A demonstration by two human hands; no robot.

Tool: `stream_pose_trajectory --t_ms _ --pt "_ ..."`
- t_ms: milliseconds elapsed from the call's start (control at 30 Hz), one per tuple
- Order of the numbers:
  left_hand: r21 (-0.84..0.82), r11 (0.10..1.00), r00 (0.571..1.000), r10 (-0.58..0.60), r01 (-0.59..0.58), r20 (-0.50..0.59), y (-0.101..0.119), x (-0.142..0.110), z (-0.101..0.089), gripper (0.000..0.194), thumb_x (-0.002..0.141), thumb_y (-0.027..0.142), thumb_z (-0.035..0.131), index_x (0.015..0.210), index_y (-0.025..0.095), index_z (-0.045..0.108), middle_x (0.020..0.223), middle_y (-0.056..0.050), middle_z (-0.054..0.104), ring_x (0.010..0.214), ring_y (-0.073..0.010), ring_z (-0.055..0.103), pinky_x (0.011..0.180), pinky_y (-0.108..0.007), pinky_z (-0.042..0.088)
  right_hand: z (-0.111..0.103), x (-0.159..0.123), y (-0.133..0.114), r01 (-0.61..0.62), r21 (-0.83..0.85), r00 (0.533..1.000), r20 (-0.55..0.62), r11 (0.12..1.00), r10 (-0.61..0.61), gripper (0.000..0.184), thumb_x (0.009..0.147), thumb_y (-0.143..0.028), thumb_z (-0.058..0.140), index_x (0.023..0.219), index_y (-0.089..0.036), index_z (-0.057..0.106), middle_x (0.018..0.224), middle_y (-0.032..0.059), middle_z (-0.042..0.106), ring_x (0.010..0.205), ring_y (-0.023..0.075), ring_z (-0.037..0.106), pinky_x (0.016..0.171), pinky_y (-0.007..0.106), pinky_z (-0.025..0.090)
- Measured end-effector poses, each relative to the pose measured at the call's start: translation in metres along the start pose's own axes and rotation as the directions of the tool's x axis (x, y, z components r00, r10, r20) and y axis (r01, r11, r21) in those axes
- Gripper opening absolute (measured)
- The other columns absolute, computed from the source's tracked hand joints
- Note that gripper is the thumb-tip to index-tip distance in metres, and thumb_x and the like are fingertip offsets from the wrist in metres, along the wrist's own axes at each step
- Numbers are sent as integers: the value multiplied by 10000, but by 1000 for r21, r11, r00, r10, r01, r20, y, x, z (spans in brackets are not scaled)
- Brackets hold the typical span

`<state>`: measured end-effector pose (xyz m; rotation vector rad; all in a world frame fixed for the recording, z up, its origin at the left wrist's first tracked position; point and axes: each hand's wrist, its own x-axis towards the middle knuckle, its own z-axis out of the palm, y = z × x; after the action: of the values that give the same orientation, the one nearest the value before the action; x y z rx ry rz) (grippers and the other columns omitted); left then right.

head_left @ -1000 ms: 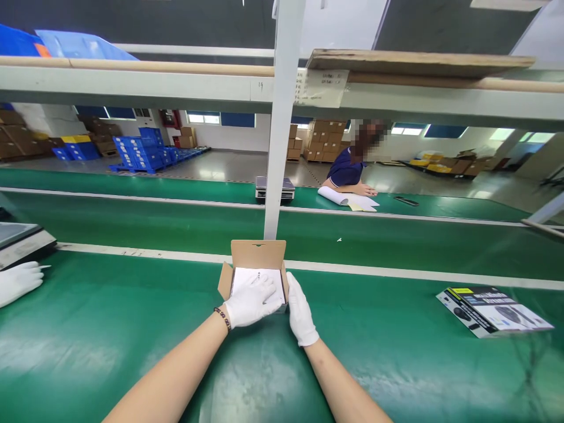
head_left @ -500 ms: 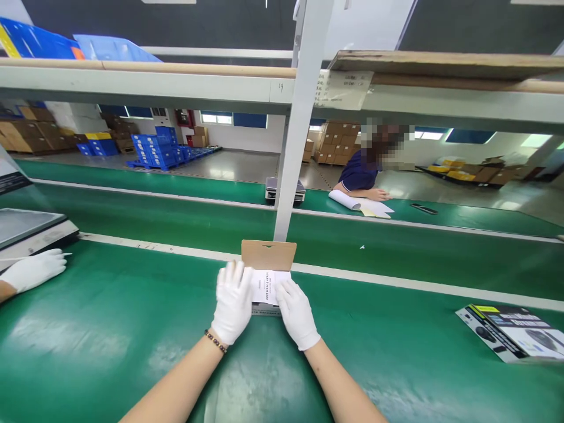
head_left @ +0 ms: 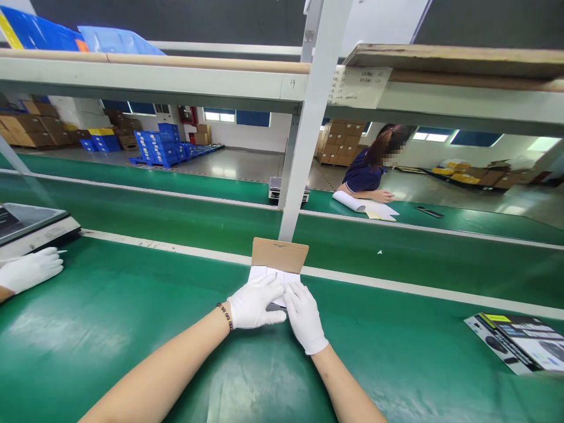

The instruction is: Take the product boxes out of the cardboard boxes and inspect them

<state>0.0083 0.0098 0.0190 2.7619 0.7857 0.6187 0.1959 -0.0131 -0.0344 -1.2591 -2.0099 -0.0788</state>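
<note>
Two gloved hands meet over a small cardboard box (head_left: 279, 264) that sits on the green counter (head_left: 132, 329), just in front of the white upright post (head_left: 308, 147) of the shelving frame. The left hand (head_left: 254, 304) lies flat with its fingers spread across the white leaflet (head_left: 264, 275) on top of the box's contents, pressing down on it rather than clamped round anything; it seems placed so to hold the paper flat inside. The right hand (head_left: 305, 317) rests beside it, fingers together and extended against the box's near right edge, apparently steadying the box so it does not slide on the smooth surface. Neither hand is closed on the box. The brown lid flap (head_left: 280, 255) stands up at the far side, leaving the opening clear. A beaded bracelet (head_left: 224, 316) circles the left wrist.

To the far right, well apart, a printed retail sleeve (head_left: 520, 343) lies flat on the counter. At the left edge another person's gloved hand (head_left: 30, 269) rests near a flat scale (head_left: 30, 222). Beyond the next counter, a co-worker in a dark blue top (head_left: 361, 176) leans over some papers (head_left: 365, 205).
</note>
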Motion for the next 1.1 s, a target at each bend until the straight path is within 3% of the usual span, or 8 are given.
stream_pose_trajectory --t_ms 167,300,400,533,733,800,933,1100 --pt "27 998 993 60 -63 97 -3 11 4 377 937 468 384 1109 193 578 1081 -85 611 996 -243 550 924 -387 439 2 7 13 -226 283 974 68 932 216 357 924 -376 374 1002 -254 699 1080 55 695 1046 230 607 972 427 463" --pt "114 993 986 8 -27 164 -3 13 2 407 945 491 349 962 177 607 1035 -90 619 950 -248 555 837 -375 462 -6 52 18 -552 552 770 49 625 636 627 832 -534 493 1357 -191 486 1434 89 477 1285 260 468 1083 437 371" --pt "109 994 984 -28 9 176 -1 13 1 422 943 503 349 957 181 621 1034 -86 632 966 -253 569 856 -385 462 -19 75 12 -596 656 717 176 463 674 655 823 -646 447 1274 -189 573 1341 87 572 1245 272 508 1042 413 411" --pt "24 999 992 -25 22 123 0 14 1 422 926 499 370 1074 202 632 1211 -83 615 1116 -279 548 998 -420 407 -11 40 6 -529 612 779 76 588 622 522 806 -634 517 1080 -226 693 1288 60 610 1282 249 468 1097 378 348" --pt "-317 944 990 -123 93 -76 -3 -5 16 434 898 477 424 1230 265 607 1216 -30 656 1242 -240 508 1085 -391 376 32 -31 8 -373 472 819 -237 799 522 416 902 -469 481 1214 -226 608 1307 108 571 1221 238 522 1015 416 446" --pt "-474 861 925 -314 183 -212 -4 -17 25 459 931 479 345 1182 232 640 1175 -51 677 1199 -238 552 1061 -412 418 33 -32 7 -353 455 839 -234 817 492 393 905 -434 491 1212 -215 603 1269 109 602 1179 239 562 999 410 465" --pt "-657 671 695 -653 345 -302 -10 -30 35 435 942 457 345 1115 207 656 1173 -55 680 1134 -224 602 1046 -411 449 27 -22 9 -356 431 854 -211 829 476 367 899 -414 508 1180 -212 631 1333 120 571 1209 251 555 983 394 483" --pt "-630 677 682 -665 380 -303 -28 -15 37 373 909 421 437 1141 189 614 1205 -82 653 1162 -234 578 1068 -436 420 29 -5 24 -365 389 871 -178 846 458 459 878 -433 520 1257 -181 581 1378 139 534 1268 257 508 1016 424 463"
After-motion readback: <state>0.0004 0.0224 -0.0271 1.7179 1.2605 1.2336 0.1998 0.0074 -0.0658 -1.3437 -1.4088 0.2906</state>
